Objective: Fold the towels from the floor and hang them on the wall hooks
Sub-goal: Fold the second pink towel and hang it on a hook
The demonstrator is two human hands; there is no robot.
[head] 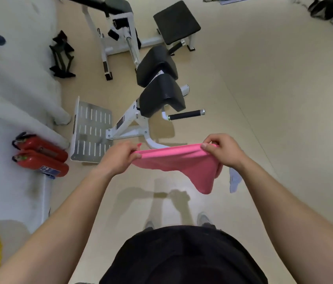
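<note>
Both hands pinch a soft pink towel taut above the smooth beige floor: left hand and right hand curl around its top corners, cloth sagging.

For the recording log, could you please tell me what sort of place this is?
Probably a gym: a white-framed back-extension bench with black pads and a slotted metal footplate, plus a second padded exercise machine behind it, on an open beige floor.
</note>
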